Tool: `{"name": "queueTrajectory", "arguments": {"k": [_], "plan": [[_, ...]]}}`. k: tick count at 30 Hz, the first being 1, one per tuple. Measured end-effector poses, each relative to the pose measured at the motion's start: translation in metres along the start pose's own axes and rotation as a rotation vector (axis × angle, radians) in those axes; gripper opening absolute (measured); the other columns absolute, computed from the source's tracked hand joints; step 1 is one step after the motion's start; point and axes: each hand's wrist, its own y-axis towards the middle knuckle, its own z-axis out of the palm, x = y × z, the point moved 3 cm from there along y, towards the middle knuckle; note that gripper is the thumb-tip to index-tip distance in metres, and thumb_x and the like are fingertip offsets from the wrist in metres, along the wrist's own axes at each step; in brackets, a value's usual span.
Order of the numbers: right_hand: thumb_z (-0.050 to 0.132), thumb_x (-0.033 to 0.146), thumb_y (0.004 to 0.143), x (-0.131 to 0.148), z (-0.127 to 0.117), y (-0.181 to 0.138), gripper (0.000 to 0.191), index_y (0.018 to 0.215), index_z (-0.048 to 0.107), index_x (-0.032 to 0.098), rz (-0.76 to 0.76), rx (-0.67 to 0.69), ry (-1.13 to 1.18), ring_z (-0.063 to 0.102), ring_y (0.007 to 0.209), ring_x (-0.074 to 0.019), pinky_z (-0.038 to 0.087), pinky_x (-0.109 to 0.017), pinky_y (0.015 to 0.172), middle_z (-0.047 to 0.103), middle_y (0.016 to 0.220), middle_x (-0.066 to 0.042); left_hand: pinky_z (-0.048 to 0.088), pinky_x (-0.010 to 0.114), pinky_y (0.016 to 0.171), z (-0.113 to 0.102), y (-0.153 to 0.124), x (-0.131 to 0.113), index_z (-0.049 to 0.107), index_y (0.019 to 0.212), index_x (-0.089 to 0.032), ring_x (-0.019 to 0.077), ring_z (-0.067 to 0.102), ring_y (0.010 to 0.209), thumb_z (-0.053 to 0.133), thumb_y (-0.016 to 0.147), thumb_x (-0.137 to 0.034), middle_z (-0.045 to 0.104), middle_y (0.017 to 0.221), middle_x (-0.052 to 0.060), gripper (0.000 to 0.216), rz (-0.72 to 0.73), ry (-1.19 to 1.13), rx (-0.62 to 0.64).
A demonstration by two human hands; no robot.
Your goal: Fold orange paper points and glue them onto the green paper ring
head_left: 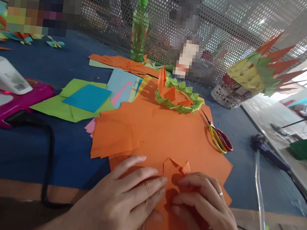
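Note:
My left hand [135, 190] lies with its fingers stretched out over orange paper, near a small piece with a folded edge. My right hand [201, 201], wearing a ring, has bent fingers closed at the folded orange paper [176, 167]; its thumb is partly hidden. Beneath both hands are large orange sheets [168, 131], with smaller orange sheets [114, 134] at the left. A ring of folded green paper [168, 102] with orange points sits at their far end. Scissors [217, 135] with one yellow and one red handle lie on the right.
A glue gun [271, 152] with a clear glue stick [258, 201] and cord lies right. Green and blue sheets [89, 96] are left, beside a magenta device [24, 104] with a black cable [50, 155]. A green bottle [140, 28] and spiky paper piece [247, 72] stand behind.

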Motion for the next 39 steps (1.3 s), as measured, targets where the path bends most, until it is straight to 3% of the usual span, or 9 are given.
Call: {"name": "queueTrajectory", "arguments": {"k": [8, 18, 32, 39], "plan": [[0.062, 0.029, 0.098, -0.012, -0.003, 0.002, 0.007, 0.094, 0.067, 0.028, 0.173, 0.143, 0.045, 0.062, 0.105, -0.0169, 0.055, -0.028, 0.085, 0.067, 0.109, -0.002, 0.026, 0.043, 0.124, 0.0, -0.004, -0.002, 0.077, 0.113, -0.02, 0.0191, 0.066, 0.113, 0.047, 0.109, -0.031, 0.076, 0.121, 0.002, 0.032, 0.012, 0.033, 0.001], [0.061, 0.026, 0.096, -0.003, 0.007, 0.004, 0.015, 0.081, 0.059, 0.024, 0.323, 0.019, 0.028, 0.059, 0.098, -0.0182, 0.047, -0.032, 0.083, 0.064, 0.099, -0.004, 0.025, 0.04, 0.125, -0.001, -0.002, -0.003, 0.077, 0.111, -0.02, 0.0172, 0.066, 0.112, 0.05, 0.108, -0.03, 0.076, 0.122, 0.0, 0.029, -0.039, -0.02, -0.039], [0.061, 0.025, 0.096, -0.004, 0.014, 0.002, 0.015, 0.082, 0.056, 0.023, 0.331, -0.015, -0.002, 0.055, 0.091, -0.0186, 0.047, -0.034, 0.079, 0.061, 0.096, -0.004, 0.027, 0.04, 0.126, -0.001, 0.0, -0.004, 0.076, 0.111, -0.02, 0.0149, 0.067, 0.112, 0.051, 0.108, -0.03, 0.076, 0.122, -0.001, 0.027, -0.064, -0.03, -0.052], [0.061, 0.025, 0.096, -0.003, 0.012, 0.004, 0.015, 0.081, 0.056, 0.024, 0.319, -0.028, -0.014, 0.055, 0.09, -0.0179, 0.046, -0.032, 0.078, 0.061, 0.095, -0.003, 0.02, 0.041, 0.128, 0.002, -0.002, -0.001, 0.072, 0.124, -0.017, 0.0167, 0.064, 0.117, 0.048, 0.109, -0.028, 0.073, 0.128, 0.001, 0.03, 0.0, 0.03, 0.058]]}}
